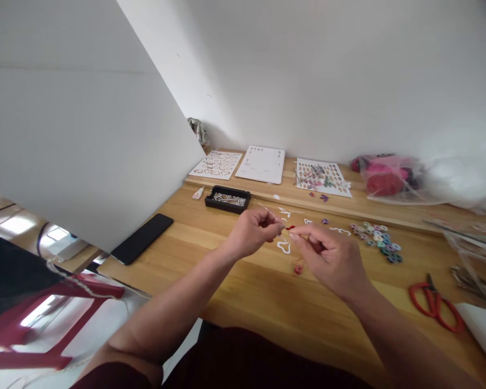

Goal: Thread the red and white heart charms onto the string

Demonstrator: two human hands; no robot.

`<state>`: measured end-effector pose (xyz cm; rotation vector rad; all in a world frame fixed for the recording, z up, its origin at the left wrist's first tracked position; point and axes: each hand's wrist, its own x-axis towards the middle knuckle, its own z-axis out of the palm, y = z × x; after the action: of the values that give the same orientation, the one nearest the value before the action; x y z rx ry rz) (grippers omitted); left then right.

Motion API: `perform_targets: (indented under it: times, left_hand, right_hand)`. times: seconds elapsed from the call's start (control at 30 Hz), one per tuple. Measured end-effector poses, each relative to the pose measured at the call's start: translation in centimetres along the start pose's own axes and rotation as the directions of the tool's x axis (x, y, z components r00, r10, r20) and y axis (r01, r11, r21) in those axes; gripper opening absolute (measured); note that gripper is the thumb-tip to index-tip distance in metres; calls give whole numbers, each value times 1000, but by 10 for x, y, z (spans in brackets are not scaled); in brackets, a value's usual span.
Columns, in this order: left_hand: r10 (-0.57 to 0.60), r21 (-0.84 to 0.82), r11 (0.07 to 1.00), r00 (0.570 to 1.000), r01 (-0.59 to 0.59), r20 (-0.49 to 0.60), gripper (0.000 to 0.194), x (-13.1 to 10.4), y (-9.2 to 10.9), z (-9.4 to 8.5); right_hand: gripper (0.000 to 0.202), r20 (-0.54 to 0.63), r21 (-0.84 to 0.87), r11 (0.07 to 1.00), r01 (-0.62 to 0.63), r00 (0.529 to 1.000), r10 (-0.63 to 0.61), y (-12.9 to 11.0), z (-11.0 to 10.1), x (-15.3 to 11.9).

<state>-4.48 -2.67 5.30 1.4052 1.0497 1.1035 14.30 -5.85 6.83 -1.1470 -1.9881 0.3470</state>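
My left hand (253,231) is closed in a pinch on a thin wire (263,204) that slants up and left from the fingers. A small red thread-wrapped piece (290,227) shows between the fingertips of both hands. With thumb and forefinger together, my right hand (334,259) pinches at the right end of this piece, where the red thread seems to be; the thread itself is too fine to follow. Below the hands, a small red thread bobbin (298,269) lies on the wooden table with a loose strand beside it. White cut-out shapes (284,247) lie around the fingers.
Several coloured bobbins (377,237) and red-handled scissors (434,305) lie at the right. A black tray (208,203) of beads, a small glue bottle (198,193) and a black phone (143,238) are left. Patterned sheets (261,165) and a plastic bag (389,178) rest along the back.
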Motion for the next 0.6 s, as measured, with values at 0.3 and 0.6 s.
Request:
perform_targets:
  times: [0.3, 0.6]
  left_hand:
    - [-104, -110, 985, 964, 135, 246, 23, -1, 7, -7]
    - [-145, -428, 882, 977, 198, 155, 30, 1, 1, 5]
  right_hand:
    - [19, 207, 258, 936, -239, 960, 188, 30, -14, 28]
    - [28, 397, 743, 379, -551, 820, 412, 41, 32, 10]
